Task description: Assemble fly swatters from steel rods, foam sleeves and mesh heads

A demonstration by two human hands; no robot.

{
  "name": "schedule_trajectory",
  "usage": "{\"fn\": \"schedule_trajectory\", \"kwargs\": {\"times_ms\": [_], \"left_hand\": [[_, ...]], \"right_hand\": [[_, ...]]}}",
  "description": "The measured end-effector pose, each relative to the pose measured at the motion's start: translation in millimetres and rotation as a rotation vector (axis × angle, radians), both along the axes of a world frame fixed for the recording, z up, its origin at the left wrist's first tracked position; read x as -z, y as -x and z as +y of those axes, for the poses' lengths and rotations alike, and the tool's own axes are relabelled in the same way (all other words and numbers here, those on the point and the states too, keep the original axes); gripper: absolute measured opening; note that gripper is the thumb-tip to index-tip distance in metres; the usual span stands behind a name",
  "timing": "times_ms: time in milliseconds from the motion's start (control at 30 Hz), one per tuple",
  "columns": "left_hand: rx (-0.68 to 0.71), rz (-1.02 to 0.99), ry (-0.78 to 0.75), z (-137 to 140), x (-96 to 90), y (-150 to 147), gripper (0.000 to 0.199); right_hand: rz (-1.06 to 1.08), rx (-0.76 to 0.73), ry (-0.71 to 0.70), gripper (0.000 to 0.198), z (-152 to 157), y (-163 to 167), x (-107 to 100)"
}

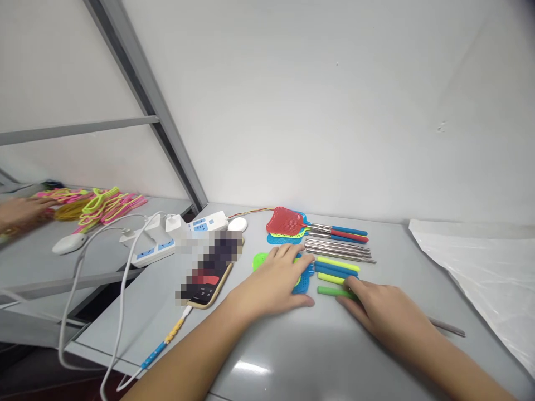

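Note:
My left hand lies flat on a green and a blue swatter head on the grey table. My right hand rests fingertips on a green handle sleeve, the nearest of several coloured sleeves lying in a row. Behind them lie bare metal rods and a stack of finished fly swatters with red, yellow and blue heads. A metal rod shows from under my right wrist.
A phone on a charging cable lies left of my left hand, with power strips behind it. A clear plastic bag covers the table's right side. On the neighbouring table, another person's hand is by pink and yellow plastic pieces.

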State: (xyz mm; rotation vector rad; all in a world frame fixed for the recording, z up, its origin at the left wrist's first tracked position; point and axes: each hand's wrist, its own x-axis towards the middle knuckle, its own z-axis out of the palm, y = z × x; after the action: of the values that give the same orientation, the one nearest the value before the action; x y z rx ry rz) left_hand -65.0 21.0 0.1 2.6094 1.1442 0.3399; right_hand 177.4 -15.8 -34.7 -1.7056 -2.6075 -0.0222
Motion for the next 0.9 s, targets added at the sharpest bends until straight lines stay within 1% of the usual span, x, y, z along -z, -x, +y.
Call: {"fn": "schedule_trajectory", "kwargs": {"times_ms": [167,367,500,633,700,767,833,900], "left_hand": [[0.037,0.036,0.03,6.2,2.8,2.0,0.057],[0.068,0.005,0.067,11.6,-2.3,10.6,0.05],[0.033,0.004,0.058,14.6,-3.5,14.2,0.045],[0.026,-0.025,-0.017,12.7,-6.4,8.4,0.048],[0.041,-0.113,-0.037,6.7,-8.8,-0.3,0.051],[0.069,-0.256,-0.012,-3.5,-9.9,-12.3,0.05],[0.115,-0.416,0.039,-16.1,-8.6,-25.6,0.041],[0.141,-0.563,0.079,-28.0,-4.8,-37.3,0.027]], "right_hand": [[0.012,0.004,0.002,0.02,-1.0,-1.6,0.7],[0.019,-0.03,-0.019,0.021,-1.9,-2.7,4.3],[0.038,-0.063,-0.109,0.022,-1.3,-1.0,5.1],[0.173,-0.075,-0.254,0.02,-2.1,-0.7,-0.1],[0.263,-0.095,-0.33,0.02,-4.2,-0.7,-4.1],[0.336,-0.122,-0.375,0.02,-7.7,0.7,-7.7],[0.391,-0.162,-0.392,0.019,-12.0,4.7,-10.3],[0.443,-0.219,-0.401,0.019,-16.4,10.8,-11.9]]}}
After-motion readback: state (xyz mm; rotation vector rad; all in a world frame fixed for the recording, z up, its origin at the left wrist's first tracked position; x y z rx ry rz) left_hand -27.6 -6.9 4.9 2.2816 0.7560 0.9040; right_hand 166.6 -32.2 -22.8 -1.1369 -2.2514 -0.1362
